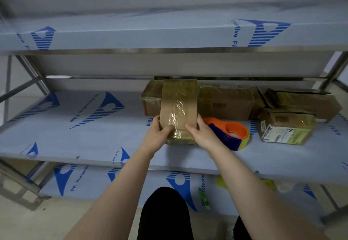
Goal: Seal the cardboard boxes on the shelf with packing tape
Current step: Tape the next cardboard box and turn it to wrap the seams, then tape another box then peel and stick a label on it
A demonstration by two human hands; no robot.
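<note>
Film-covered steel shelf (pixel 84 127) with taped cardboard boxes (pixel 226 102) and tape dispenser (pixel 226 136).

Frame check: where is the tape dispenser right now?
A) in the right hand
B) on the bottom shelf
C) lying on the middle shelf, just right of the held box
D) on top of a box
C: the orange-and-blue tape dispenser lies on the middle shelf beside the right hand, which grips the taped box together with the left hand.
</note>
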